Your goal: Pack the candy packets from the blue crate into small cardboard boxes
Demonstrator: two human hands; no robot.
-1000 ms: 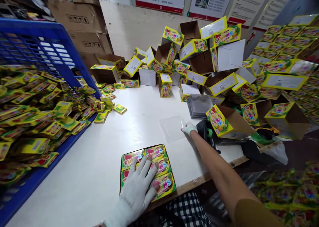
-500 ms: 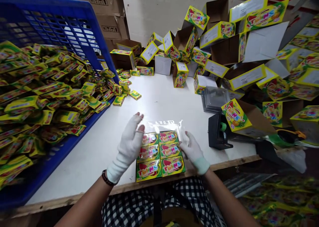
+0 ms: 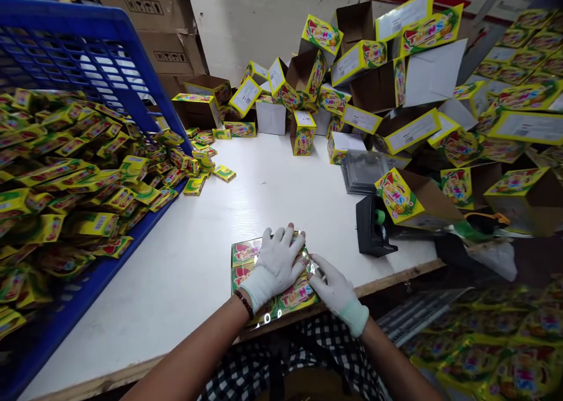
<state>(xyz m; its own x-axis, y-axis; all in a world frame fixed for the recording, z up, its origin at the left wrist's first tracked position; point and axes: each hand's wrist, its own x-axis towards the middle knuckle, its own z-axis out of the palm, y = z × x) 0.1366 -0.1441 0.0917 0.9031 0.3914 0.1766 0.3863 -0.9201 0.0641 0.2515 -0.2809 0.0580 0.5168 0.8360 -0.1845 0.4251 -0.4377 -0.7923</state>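
Left hand: white-gloved, flat, palm down, fingers lightly spread, pressed on top of the carton block. Right hand: white-gloved, fingers close together, fingertips set at the block's right edge; whether the film is pinched there cannot be told. A beaded bracelet is worn on the left wrist.

The block of TWINS cartons is located directly under the left hand, lying flat and mostly hidden by it. Clear plastic film is seen over the block between the hands, with more glinting at its near edge.

Best handling, as judged: the block is kept pinned flat by the left palm while the film is drawn taut by the right hand, so the cartons are held square and wrinkles are kept out.

The block rests on a white table. Right of the hands, a black unit with a green roller is placed, with a stack of clear plastic sheets beyond it. Left of the hands, loose small cartons are strewn, and a blue plastic crate is heaped with more. Farthest ahead, open TWINS display boxes are piled against the wall.
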